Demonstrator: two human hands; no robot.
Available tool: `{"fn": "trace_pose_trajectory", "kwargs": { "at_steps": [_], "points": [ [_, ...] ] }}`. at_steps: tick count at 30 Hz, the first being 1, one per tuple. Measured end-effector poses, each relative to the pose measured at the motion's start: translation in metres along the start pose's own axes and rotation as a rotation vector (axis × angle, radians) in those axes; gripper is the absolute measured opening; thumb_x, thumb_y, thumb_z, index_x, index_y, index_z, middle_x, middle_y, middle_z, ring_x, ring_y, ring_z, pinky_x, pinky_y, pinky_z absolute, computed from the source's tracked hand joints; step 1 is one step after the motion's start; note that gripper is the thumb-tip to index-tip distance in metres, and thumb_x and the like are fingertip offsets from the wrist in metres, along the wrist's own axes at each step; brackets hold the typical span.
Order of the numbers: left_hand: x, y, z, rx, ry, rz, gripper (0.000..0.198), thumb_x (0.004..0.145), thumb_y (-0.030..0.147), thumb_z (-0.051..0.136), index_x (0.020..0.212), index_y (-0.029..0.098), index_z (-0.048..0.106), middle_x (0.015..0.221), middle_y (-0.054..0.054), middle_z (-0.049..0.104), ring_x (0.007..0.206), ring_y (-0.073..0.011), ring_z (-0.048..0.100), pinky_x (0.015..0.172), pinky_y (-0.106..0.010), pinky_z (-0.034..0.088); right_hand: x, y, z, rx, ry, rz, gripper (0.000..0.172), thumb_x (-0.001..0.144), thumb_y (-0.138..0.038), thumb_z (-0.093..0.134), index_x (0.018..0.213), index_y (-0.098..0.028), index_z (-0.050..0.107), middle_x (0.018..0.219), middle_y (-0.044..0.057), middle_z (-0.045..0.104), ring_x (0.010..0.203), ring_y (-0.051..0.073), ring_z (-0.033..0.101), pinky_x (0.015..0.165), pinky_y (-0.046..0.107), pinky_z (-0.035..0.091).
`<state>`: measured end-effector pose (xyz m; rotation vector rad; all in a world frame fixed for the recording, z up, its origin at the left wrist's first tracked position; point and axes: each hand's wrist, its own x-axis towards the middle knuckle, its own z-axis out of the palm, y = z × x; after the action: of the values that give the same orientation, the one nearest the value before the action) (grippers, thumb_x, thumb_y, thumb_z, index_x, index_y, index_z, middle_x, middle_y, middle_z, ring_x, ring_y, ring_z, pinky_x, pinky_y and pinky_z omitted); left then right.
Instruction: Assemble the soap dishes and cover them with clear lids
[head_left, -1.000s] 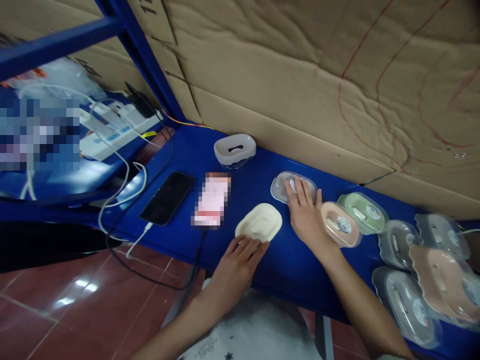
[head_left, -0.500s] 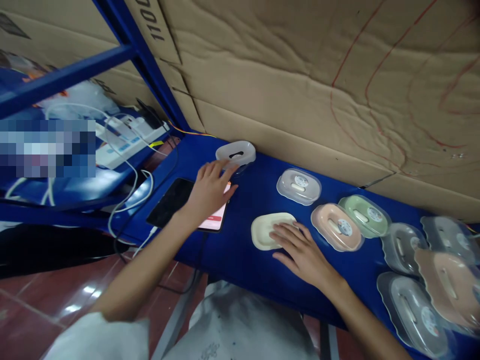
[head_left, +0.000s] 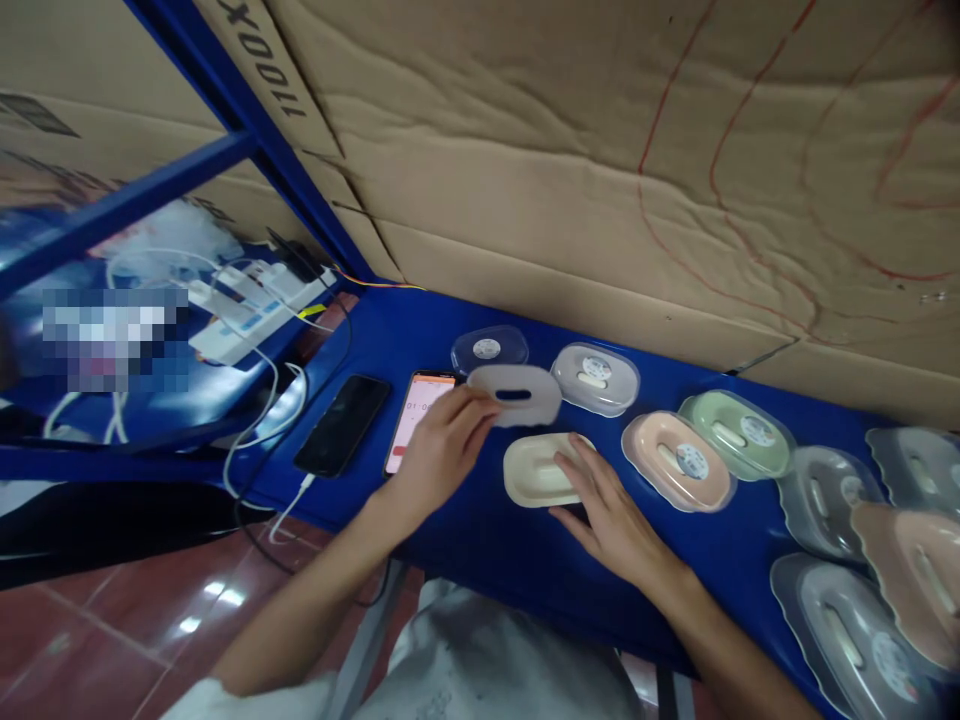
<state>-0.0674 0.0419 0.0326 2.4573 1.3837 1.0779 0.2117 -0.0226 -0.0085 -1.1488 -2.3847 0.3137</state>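
Observation:
My left hand (head_left: 455, 440) pinches the left edge of a whitish oval slotted tray (head_left: 536, 408), which looks like a soap dish insert. It is held above the table, just behind a cream oval soap dish base (head_left: 529, 472). That base lies on the table with its hollow facing up. My right hand (head_left: 600, 500) grips the base's right end, fingers over the far rim and inside, thumb at the near side. A clear lid (head_left: 491, 350) with a round label lies behind the slotted tray.
On the blue table (head_left: 480, 555), a lit phone (head_left: 401, 425) and a dark phone (head_left: 343, 425) lie to the left. Lidded soap dishes stand to the right: grey-white (head_left: 619, 385), peach (head_left: 660, 450), green (head_left: 724, 410) and several more. A power strip (head_left: 247, 325) with cables is at left; cardboard (head_left: 525, 200) stands behind.
My left hand has lifted the slotted tray off the clear lid and brought it right and nearer, towards the cream base. My right hand stays at the base, its fingers now around the end.

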Motion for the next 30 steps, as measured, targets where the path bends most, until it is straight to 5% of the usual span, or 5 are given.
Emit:
{"fn": "trace_pose_trajectory", "kwargs": {
  "at_steps": [3, 8, 20, 26, 30],
  "points": [
    [-0.022, 0.030, 0.012, -0.059, -0.032, 0.075, 0.018, 0.103, 0.009, 0.057, 0.113, 0.021, 0.067, 0.110, -0.007, 0.072, 0.109, -0.0218, 0.069, 0.108, -0.042, 0.056, -0.001, 0.005, -0.004, -0.045, 0.081, 0.015, 0.082, 0.102, -0.035, 0.067, 0.171, -0.027, 0.022, 0.173, 0.019, 0.031, 0.159, 0.037, 0.034, 0.119, 0.060, 0.048],
    [-0.046, 0.062, 0.028, -0.028, -0.143, 0.150, 0.019, 0.103, 0.013, 0.060, 0.120, 0.018, 0.067, 0.111, -0.009, 0.073, 0.111, -0.0227, 0.071, 0.110, -0.047, 0.055, -0.002, 0.018, -0.022, -0.100, -0.108, -0.020, 0.060, 0.104, -0.036, 0.064, 0.161, -0.032, 0.044, 0.166, 0.008, 0.047, 0.155, 0.032, 0.043, 0.124, 0.063, 0.042],
    [-0.066, 0.062, 0.035, 0.106, -0.170, 0.113, 0.019, 0.106, 0.024, 0.061, 0.121, 0.020, 0.070, 0.105, -0.008, 0.075, 0.099, -0.0238, 0.072, 0.085, -0.039, 0.057, -0.003, 0.011, -0.014, -0.152, -0.195, -0.147, 0.050, 0.102, -0.006, 0.050, 0.147, -0.022, 0.061, 0.164, 0.005, 0.050, 0.156, 0.026, 0.040, 0.131, 0.056, 0.033],
    [0.006, 0.003, 0.003, 0.188, -0.202, 0.023, 0.027, 0.107, 0.027, 0.057, 0.131, 0.021, 0.068, 0.132, -0.013, 0.070, 0.122, -0.0277, 0.067, 0.102, -0.042, 0.053, -0.002, 0.010, -0.012, -0.119, -0.148, -0.107, 0.045, 0.106, -0.014, 0.050, 0.148, -0.024, 0.059, 0.161, 0.007, 0.054, 0.153, 0.027, 0.045, 0.127, 0.058, 0.037],
    [0.076, -0.050, -0.003, 0.420, -0.418, -0.214, 0.076, 0.092, 0.038, 0.080, 0.158, 0.022, 0.046, 0.163, -0.022, 0.046, 0.151, -0.0431, 0.044, 0.116, -0.058, 0.042, -0.003, 0.008, -0.010, -0.104, -0.100, -0.089, 0.047, 0.107, -0.019, 0.053, 0.153, -0.025, 0.054, 0.164, 0.011, 0.050, 0.154, 0.029, 0.044, 0.125, 0.059, 0.039]
  ]
}}
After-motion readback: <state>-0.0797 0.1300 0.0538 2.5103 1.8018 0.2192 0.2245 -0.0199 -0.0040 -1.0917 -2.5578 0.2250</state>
